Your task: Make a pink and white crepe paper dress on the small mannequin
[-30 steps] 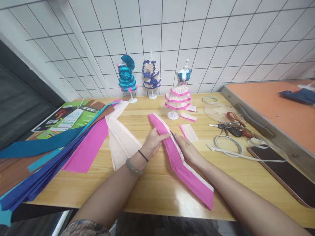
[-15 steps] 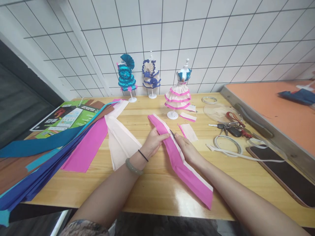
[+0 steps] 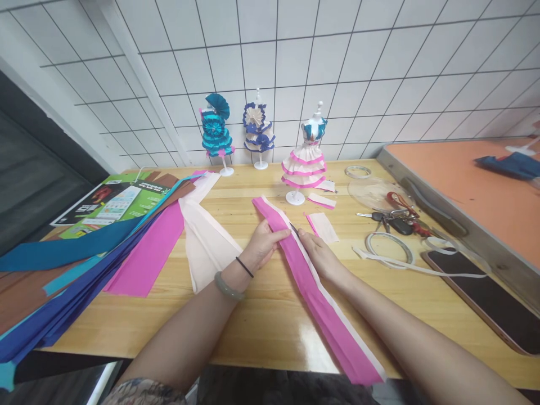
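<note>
A long pink crepe paper strip [image 3: 310, 292] with a pale cream edge runs diagonally over the table, its near end hanging toward the front edge. My left hand [image 3: 266, 243] pinches it near the upper part, thumb on top of the pink side. On the cream edge opposite, my right hand [image 3: 314, 250] is closed around a dark slim tool [image 3: 294, 228]. Only a short piece of that tool shows, so its kind is unclear. A cream paper piece [image 3: 211, 242] lies left of my left hand.
Three small dress forms in paper dresses stand behind: teal [image 3: 217, 132], cream and blue [image 3: 259, 132], cream and pink [image 3: 304, 163]. Paper scraps [image 3: 323, 226], keys [image 3: 392, 222], tape rolls [image 3: 390, 250] and a phone [image 3: 489, 298] lie right. Colored paper strips [image 3: 93, 287] spread left.
The strip's near part has straightened and slid down toward the table's front edge, losing its bend. Both hands stay in nearly the same place with their grip kept.
</note>
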A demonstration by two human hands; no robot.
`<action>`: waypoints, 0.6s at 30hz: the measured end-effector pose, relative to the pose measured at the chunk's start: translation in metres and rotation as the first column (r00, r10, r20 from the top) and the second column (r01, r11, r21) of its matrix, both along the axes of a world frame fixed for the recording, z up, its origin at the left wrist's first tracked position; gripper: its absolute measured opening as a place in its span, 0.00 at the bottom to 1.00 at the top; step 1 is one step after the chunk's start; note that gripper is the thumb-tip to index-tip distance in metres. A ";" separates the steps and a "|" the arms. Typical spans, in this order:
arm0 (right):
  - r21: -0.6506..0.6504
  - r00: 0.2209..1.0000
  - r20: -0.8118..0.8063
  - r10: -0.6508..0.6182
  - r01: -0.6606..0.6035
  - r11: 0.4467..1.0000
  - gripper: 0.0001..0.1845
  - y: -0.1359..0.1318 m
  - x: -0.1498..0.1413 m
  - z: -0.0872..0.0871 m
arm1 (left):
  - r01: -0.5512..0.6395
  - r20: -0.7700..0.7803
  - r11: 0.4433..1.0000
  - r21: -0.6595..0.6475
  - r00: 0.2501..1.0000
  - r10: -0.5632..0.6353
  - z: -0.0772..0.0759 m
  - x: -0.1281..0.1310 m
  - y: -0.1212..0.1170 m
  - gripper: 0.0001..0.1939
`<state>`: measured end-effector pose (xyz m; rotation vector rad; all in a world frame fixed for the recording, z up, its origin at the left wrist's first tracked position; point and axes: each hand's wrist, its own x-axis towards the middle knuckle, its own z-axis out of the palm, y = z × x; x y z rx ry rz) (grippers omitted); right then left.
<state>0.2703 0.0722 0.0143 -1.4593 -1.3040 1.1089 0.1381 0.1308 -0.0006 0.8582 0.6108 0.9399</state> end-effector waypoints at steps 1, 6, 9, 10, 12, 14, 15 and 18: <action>0.001 1.000 -0.003 0.000 0.000 1.000 0.26 0.000 0.000 0.000 | 0.003 0.002 1.000 -0.001 1.000 -0.003 0.000 0.000 0.000 0.17; -0.006 1.000 -0.002 0.008 -0.008 1.000 0.25 0.000 -0.001 0.001 | 0.017 0.016 1.000 -0.002 1.000 -0.017 -0.002 0.000 0.001 0.17; -0.007 1.000 -0.005 0.018 -0.018 1.000 0.25 0.000 -0.001 0.002 | 0.027 0.017 1.000 -0.006 0.999 -0.027 -0.001 -0.001 0.001 0.17; -0.005 1.000 -0.006 0.022 -0.022 1.000 0.25 0.000 -0.001 0.003 | 0.028 0.017 1.000 -0.011 0.999 -0.028 -0.001 -0.001 0.000 0.17; 0.003 1.000 0.001 0.026 -0.026 1.000 0.25 0.000 -0.001 0.003 | 0.032 0.020 0.999 -0.032 0.999 -0.031 0.002 -0.002 0.000 0.17; 0.014 0.999 0.018 0.031 -0.031 0.999 0.26 0.000 -0.001 0.003 | 0.034 0.030 0.997 -0.070 0.999 -0.032 0.004 -0.002 0.001 0.16; 0.018 0.999 0.024 0.039 -0.039 0.999 0.26 0.000 -0.001 0.003 | 0.031 0.038 0.995 -0.090 0.999 -0.028 0.005 -0.003 0.001 0.15; 0.019 0.997 0.031 0.065 -0.066 0.998 0.26 0.000 -0.001 0.002 | 0.000 0.049 0.994 -0.111 0.999 0.006 0.006 -0.003 0.003 0.17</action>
